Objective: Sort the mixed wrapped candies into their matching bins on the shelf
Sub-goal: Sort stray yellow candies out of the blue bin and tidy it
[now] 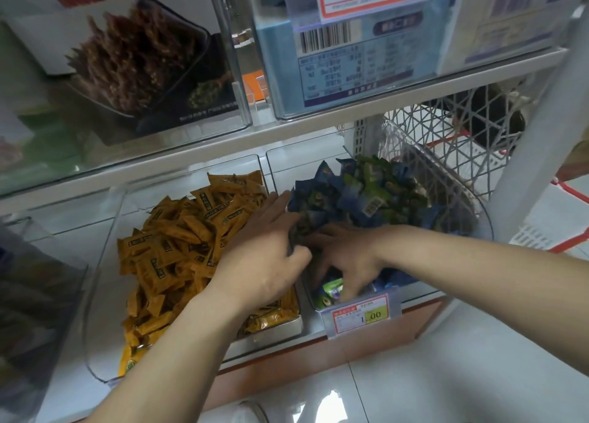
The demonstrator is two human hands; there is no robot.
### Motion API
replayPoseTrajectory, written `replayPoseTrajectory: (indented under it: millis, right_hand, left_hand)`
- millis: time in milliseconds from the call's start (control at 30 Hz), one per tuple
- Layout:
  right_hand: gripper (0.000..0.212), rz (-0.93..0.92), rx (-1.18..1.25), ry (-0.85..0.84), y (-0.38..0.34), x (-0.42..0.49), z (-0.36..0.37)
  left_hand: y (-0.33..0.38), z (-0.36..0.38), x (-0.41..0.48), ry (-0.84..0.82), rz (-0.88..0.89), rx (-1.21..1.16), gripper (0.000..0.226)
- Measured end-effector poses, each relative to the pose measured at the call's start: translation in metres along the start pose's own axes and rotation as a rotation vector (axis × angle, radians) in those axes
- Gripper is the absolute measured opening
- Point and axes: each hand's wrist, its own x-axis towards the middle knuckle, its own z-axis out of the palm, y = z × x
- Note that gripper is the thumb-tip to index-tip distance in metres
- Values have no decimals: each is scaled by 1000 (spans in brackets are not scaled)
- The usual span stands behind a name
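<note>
Landmark: clear plastic bin of orange wrapped candies.
Mixed bin: clear bin just right of it, heaped with blue and green wrapped candies.
Left hand: over the bins' shared edge, fingers gripping dark wrappers.
Right hand: inside the mixed bin's front, fingers spread downward among candies; grip cannot be told.
Price tag: on the mixed bin's front.
</note>
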Motion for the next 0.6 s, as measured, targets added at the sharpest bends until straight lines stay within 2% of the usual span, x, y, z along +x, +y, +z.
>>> replayPoseTrajectory:
  millis: [133,233,467,533,600]
  right_hand:
    - [70,12,-194,198,12,11,6]
    - [62,68,-322,367,26,13,2]
    - [46,152,-266,621,45,4,-18]
    - [49,152,-210,701,49,-7,-21]
    - [63,218,-181,760,57,-21,-21]
  left_hand:
    - [0,0,-1,-6,-13,4,56]
    - [0,0,-2,1,-15,-6,56]
    - [0,0,-2,7,1,9,54]
    - [-1,1,-2,6,1,15,54]
    - [-2,1,-2,7,5,2,55]
